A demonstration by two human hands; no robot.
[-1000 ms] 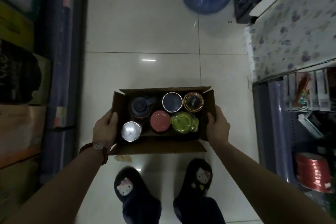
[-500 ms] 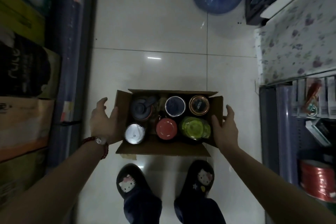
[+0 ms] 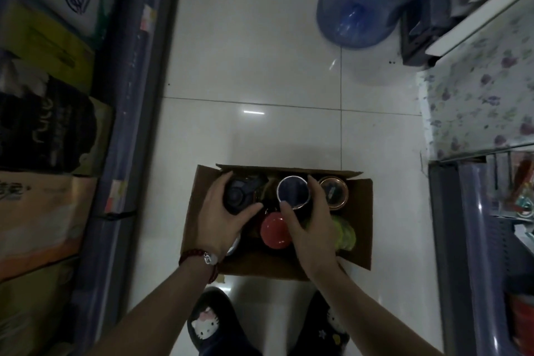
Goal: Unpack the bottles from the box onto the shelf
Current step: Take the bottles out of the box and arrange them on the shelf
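Cardboard box sits open on the white tiled floor, just ahead of the person's slippers, holding several bottles seen from above. The left hand curls around the dark-lidded bottle in the far left corner, thumb and fingers wrapped on its cap. The right hand grips the blue-topped bottle at the far middle, thumb on the near side, fingers on the far rim. A copper-rimmed bottle stands just beside it to the right; a red-capped bottle and a green-lidded bottle fill the near row. Shelves with cartons flank the left; a blue water jug lies farther off.
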